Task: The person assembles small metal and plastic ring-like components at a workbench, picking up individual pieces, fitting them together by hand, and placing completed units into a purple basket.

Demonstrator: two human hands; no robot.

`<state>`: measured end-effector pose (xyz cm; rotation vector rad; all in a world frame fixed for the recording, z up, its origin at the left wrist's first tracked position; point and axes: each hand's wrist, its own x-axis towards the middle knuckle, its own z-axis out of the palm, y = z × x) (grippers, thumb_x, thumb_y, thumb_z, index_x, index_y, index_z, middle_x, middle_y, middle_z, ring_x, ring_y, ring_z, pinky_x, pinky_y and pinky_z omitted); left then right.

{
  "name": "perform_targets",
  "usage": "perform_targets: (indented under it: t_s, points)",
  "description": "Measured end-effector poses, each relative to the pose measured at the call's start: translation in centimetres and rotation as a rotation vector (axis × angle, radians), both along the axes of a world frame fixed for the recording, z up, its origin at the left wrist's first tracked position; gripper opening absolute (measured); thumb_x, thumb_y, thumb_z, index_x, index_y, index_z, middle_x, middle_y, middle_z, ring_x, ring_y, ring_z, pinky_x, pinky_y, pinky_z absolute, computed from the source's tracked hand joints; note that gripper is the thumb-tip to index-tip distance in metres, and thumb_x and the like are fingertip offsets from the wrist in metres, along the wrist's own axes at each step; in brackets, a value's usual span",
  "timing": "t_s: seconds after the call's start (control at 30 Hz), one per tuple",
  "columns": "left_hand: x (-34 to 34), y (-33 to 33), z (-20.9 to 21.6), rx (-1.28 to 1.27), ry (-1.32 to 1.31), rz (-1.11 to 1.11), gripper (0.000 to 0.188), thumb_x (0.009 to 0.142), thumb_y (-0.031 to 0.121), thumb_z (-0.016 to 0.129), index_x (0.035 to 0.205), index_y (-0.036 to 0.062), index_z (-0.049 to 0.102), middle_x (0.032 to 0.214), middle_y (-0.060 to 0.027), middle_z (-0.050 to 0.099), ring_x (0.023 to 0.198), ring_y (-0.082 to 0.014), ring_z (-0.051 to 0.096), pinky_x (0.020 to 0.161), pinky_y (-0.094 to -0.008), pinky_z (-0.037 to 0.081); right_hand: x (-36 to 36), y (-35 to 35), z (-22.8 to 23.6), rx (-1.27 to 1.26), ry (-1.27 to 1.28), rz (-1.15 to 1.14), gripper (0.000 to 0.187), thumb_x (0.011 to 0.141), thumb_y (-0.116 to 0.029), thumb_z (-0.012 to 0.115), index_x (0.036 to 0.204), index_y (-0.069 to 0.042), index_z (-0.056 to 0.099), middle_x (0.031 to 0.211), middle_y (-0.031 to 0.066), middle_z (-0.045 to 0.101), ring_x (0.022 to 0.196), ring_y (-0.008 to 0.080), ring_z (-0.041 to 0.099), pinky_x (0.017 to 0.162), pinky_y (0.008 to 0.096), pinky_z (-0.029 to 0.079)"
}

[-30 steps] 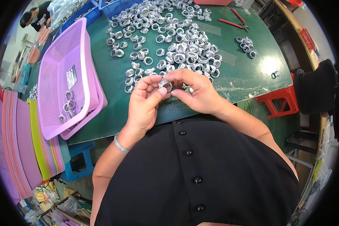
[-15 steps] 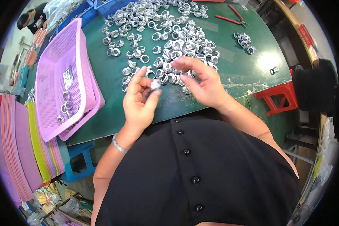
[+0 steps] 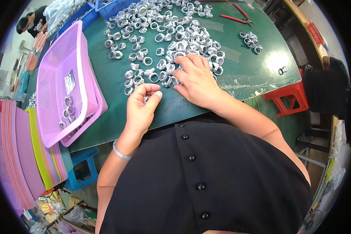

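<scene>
Silver-coloured metal rings (image 3: 185, 41) lie heaped over the middle and far part of the green table. My left hand (image 3: 138, 111) is closed near the front edge, its fingers curled and the thumb bent in. A ring (image 3: 145, 100) shows partly between those fingers; the rest of it is covered. Over the near side of the heap, my right hand (image 3: 199, 82) rests palm down with its fingers apart and bent. Its fingertips touch the rings there, and some rings beneath are hidden. Several loose rings (image 3: 129, 82) lie just beyond my left hand.
Stacked pink-purple baskets (image 3: 46, 78) at the left hold several rings. Red-handled pliers (image 3: 236, 18) and a small ring cluster (image 3: 251, 41) lie at the far right. Blue bins (image 3: 77, 17) stand at the back left. A red stool (image 3: 290, 99) is beyond the right table edge.
My left hand has curled in and lowered slightly, so the ring it held up is now mostly hidden. My right hand has turned palm down and come onto the heap's near side.
</scene>
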<state>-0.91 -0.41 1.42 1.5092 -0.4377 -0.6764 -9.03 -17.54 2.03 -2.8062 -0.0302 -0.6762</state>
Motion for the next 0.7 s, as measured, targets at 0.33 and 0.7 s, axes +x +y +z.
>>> perform_targets:
  t_s: [0.33, 0.7]
  points:
    - [-0.4, -0.4, 0.9, -0.040, 0.273, -0.068, 0.017, 0.088, 0.019, 0.052, 0.095, 0.0045, 0.058, 0.073, 0.0022, 0.054, 0.056, -0.0033, 0.043, 0.048, -0.0170, 0.032, -0.5, -0.5, 0.4, 0.412, -0.115, 0.149, 0.028, 0.062, -0.009, 0.071, 0.087, -0.008, 0.058, 0.110, 0.0059, 0.052, 0.105, 0.0266, 0.044, 0.089, 0.0376, 0.035]
    - [-0.1, -0.5, 1.4, -0.125, 0.614, -0.155, 0.024, 0.090, 0.024, 0.048, 0.081, 0.0046, 0.056, 0.066, -0.0015, 0.054, 0.051, -0.0068, 0.044, 0.044, -0.0178, 0.031, -0.8, 0.4, 0.9, 0.540, -0.142, 0.279, 0.028, 0.066, -0.009, 0.071, 0.091, -0.007, 0.059, 0.104, 0.0067, 0.056, 0.098, 0.0233, 0.051, 0.084, 0.0339, 0.040]
